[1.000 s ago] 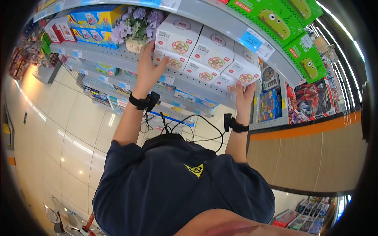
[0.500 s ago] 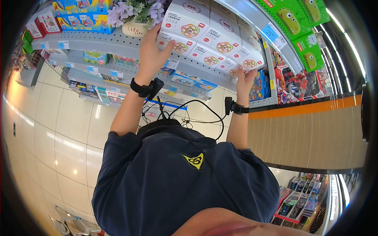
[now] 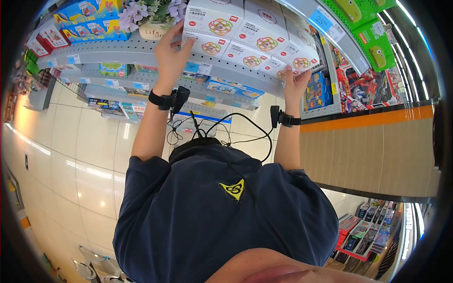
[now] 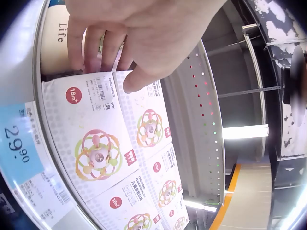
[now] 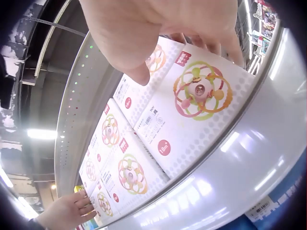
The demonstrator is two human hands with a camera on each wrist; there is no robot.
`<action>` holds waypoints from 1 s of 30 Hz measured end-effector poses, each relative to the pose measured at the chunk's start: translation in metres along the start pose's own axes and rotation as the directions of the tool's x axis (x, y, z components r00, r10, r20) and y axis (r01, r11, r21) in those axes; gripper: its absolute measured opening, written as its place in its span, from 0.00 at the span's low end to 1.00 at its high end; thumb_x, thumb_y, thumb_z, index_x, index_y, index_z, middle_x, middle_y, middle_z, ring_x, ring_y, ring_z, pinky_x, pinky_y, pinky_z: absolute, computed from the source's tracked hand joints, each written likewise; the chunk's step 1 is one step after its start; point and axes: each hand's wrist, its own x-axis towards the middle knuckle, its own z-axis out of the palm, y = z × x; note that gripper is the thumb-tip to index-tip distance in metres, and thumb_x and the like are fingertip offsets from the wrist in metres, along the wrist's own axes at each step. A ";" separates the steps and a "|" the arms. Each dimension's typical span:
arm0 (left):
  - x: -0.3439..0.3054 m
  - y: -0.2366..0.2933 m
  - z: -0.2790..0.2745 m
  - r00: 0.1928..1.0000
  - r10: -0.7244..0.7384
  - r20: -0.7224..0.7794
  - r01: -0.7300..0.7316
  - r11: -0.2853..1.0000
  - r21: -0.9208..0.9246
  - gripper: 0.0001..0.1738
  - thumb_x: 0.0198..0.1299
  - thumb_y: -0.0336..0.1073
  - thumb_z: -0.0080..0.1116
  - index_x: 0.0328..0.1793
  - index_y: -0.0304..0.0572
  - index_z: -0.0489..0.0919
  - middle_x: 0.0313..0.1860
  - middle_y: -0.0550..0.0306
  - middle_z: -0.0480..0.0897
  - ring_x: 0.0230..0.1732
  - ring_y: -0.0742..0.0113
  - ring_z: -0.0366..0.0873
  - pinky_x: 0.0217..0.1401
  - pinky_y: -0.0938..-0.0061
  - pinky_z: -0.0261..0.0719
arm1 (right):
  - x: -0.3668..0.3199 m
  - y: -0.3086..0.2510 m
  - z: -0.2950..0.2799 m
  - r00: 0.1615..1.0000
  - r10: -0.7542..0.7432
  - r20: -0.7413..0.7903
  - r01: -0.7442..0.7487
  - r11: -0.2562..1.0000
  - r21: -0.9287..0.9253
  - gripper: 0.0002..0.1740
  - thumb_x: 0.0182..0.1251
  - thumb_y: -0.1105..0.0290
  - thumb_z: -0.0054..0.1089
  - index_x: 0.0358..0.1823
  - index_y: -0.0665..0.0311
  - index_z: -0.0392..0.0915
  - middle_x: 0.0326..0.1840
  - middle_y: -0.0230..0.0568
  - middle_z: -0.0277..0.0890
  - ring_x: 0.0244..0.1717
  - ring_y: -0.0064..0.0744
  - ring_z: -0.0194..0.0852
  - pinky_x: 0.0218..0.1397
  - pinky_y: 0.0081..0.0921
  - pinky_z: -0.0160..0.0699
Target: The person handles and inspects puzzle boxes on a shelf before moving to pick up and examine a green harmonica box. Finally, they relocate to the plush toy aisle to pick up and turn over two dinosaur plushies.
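Observation:
White toy boxes [image 3: 212,21] with colourful ring-ball pictures stand on the shelf in two layers, side by side. At the row's left end is my left hand [image 3: 171,59]. Its fingers reach between the end box and a flowerpot [image 4: 55,40], and its thumb lies at the seam of the upper and lower box [image 4: 149,122]. My right hand [image 3: 296,87] is at the opposite end. Its thumb rests on the front near the seam, with straight fingers along the outer side of the upper end box [image 5: 201,96]; the fingertips are partly hidden.
Purple flowers [image 3: 137,16] fill the pot, with blue and yellow boxes [image 3: 92,23] farther left. A price rail [image 3: 325,21] runs above the white boxes, below green dinosaur boxes [image 3: 375,45]. Lower shelves [image 3: 226,87] hold more toys. A cable [image 3: 245,115] hangs before the torso.
The head view has shifted, so the shelf sits higher in it. Both hands keep to the two ends of the box row, and the boxes stay stacked in the same order.

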 end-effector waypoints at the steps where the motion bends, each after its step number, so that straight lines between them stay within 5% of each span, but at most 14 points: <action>1: 0.004 -0.003 -0.002 1.000 -0.014 0.008 0.014 1.000 -0.013 0.30 0.60 0.33 0.69 0.69 0.37 0.78 0.61 0.46 0.84 0.60 0.58 0.83 0.62 0.63 0.81 | 0.000 -0.004 0.000 0.999 0.034 0.000 -0.034 0.999 0.000 0.36 0.70 0.73 0.64 0.74 0.71 0.54 0.70 0.51 0.65 0.70 0.39 0.66 0.73 0.38 0.68; 5: 0.009 -0.003 -0.007 0.997 -0.008 0.072 0.006 1.000 0.031 0.30 0.60 0.35 0.69 0.70 0.39 0.77 0.61 0.46 0.84 0.62 0.56 0.83 0.63 0.60 0.79 | 0.003 -0.013 0.000 0.994 -0.088 -0.071 0.080 0.991 -0.106 0.42 0.68 0.70 0.68 0.76 0.71 0.51 0.75 0.56 0.59 0.75 0.46 0.62 0.78 0.45 0.60; 7: 0.008 0.006 -0.008 0.995 -0.015 0.094 0.008 0.997 0.077 0.30 0.61 0.33 0.68 0.71 0.37 0.76 0.62 0.45 0.83 0.63 0.56 0.81 0.65 0.60 0.78 | 0.004 -0.040 0.004 0.951 -0.291 -0.108 0.226 0.887 -0.403 0.46 0.68 0.64 0.70 0.78 0.73 0.49 0.79 0.56 0.52 0.79 0.49 0.54 0.78 0.51 0.58; 9: 0.003 0.013 -0.006 0.993 -0.023 0.117 0.008 0.993 0.120 0.30 0.62 0.31 0.67 0.71 0.35 0.74 0.63 0.45 0.82 0.65 0.56 0.80 0.67 0.60 0.77 | 0.001 -0.059 0.006 0.935 -0.344 -0.087 0.268 0.845 -0.463 0.46 0.67 0.64 0.69 0.78 0.72 0.50 0.80 0.58 0.51 0.79 0.51 0.53 0.80 0.51 0.53; 11: -0.005 0.016 -0.005 0.996 -0.013 0.093 0.001 0.992 0.123 0.31 0.62 0.31 0.67 0.72 0.38 0.73 0.64 0.44 0.82 0.67 0.56 0.78 0.68 0.59 0.75 | -0.008 -0.076 0.010 0.869 -0.495 0.018 0.418 0.714 -0.561 0.43 0.66 0.69 0.67 0.77 0.72 0.53 0.79 0.58 0.51 0.78 0.51 0.53 0.79 0.48 0.55; 12: -0.011 0.016 -0.006 0.996 -0.015 0.093 0.003 0.992 0.125 0.31 0.62 0.31 0.67 0.72 0.38 0.73 0.64 0.44 0.82 0.67 0.56 0.78 0.68 0.59 0.75 | -0.015 -0.084 0.017 0.807 -0.591 0.001 0.504 0.687 -0.523 0.33 0.65 0.71 0.66 0.69 0.72 0.66 0.71 0.55 0.66 0.73 0.48 0.62 0.75 0.45 0.61; 13: -0.018 0.015 -0.009 0.997 0.074 0.006 -0.074 0.988 0.136 0.28 0.61 0.33 0.68 0.68 0.37 0.76 0.58 0.48 0.84 0.62 0.57 0.81 0.63 0.61 0.78 | -0.023 -0.085 0.016 0.807 -0.590 0.004 0.505 0.688 -0.521 0.33 0.65 0.71 0.66 0.69 0.72 0.66 0.71 0.55 0.66 0.73 0.48 0.62 0.75 0.45 0.61; 15: -0.039 0.007 -0.022 0.984 0.154 -0.084 -0.140 0.978 0.155 0.25 0.60 0.34 0.69 0.63 0.37 0.79 0.51 0.51 0.87 0.56 0.59 0.83 0.59 0.63 0.80 | -0.042 -0.079 0.012 0.813 -0.533 0.235 0.582 0.715 -0.387 0.19 0.63 0.72 0.68 0.55 0.67 0.79 0.51 0.49 0.81 0.58 0.47 0.78 0.65 0.42 0.72; 17: -0.068 -0.008 -0.046 0.998 0.047 -0.047 -0.037 0.983 0.179 0.14 0.61 0.33 0.68 0.51 0.36 0.83 0.45 0.54 0.87 0.44 0.65 0.85 0.49 0.70 0.81 | -0.077 -0.040 0.013 0.899 -0.176 0.401 0.288 0.928 -0.238 0.06 0.63 0.74 0.68 0.41 0.66 0.84 0.35 0.43 0.84 0.38 0.38 0.84 0.50 0.33 0.81; 19: -0.087 -0.013 -0.047 1.000 -0.028 -0.015 0.030 0.990 0.135 0.11 0.61 0.33 0.68 0.47 0.36 0.84 0.42 0.55 0.87 0.39 0.67 0.84 0.45 0.72 0.81 | -0.095 -0.012 0.016 0.860 0.068 0.505 0.053 0.974 -0.221 0.04 0.64 0.74 0.69 0.36 0.67 0.83 0.33 0.43 0.85 0.30 0.30 0.84 0.39 0.25 0.82; 20: -0.096 -0.016 -0.046 0.995 -0.098 0.027 0.095 0.991 0.092 0.09 0.61 0.33 0.68 0.44 0.36 0.84 0.40 0.56 0.88 0.35 0.69 0.84 0.41 0.75 0.81 | -0.104 0.007 0.015 0.855 0.072 0.513 0.053 0.973 -0.225 0.04 0.64 0.74 0.69 0.36 0.67 0.83 0.33 0.43 0.85 0.30 0.30 0.84 0.39 0.25 0.82; 22: -0.105 -0.027 -0.040 0.981 -0.149 0.123 0.136 0.984 0.113 0.09 0.61 0.33 0.68 0.44 0.37 0.84 0.39 0.57 0.87 0.34 0.69 0.84 0.40 0.74 0.80 | -0.116 0.050 0.011 0.803 0.330 0.496 -0.239 0.941 -0.240 0.08 0.65 0.71 0.69 0.41 0.67 0.83 0.35 0.42 0.86 0.30 0.28 0.85 0.37 0.24 0.82; 25: -0.114 -0.051 -0.021 0.923 -0.249 0.293 0.216 0.966 0.142 0.12 0.58 0.36 0.70 0.47 0.40 0.85 0.40 0.57 0.87 0.34 0.67 0.84 0.40 0.73 0.81 | -0.121 0.091 0.015 0.844 0.343 0.413 -0.214 0.921 -0.327 0.14 0.65 0.70 0.69 0.49 0.67 0.80 0.34 0.41 0.87 0.31 0.27 0.85 0.37 0.24 0.82; 30: -0.119 -0.090 0.024 0.808 -0.249 0.534 0.005 0.909 0.416 0.27 0.56 0.46 0.71 0.59 0.42 0.80 0.47 0.54 0.86 0.42 0.58 0.86 0.44 0.65 0.84 | -0.121 0.141 0.037 0.810 0.410 0.420 -0.170 0.849 -0.501 0.24 0.60 0.64 0.73 0.54 0.66 0.78 0.37 0.42 0.88 0.33 0.33 0.87 0.38 0.29 0.83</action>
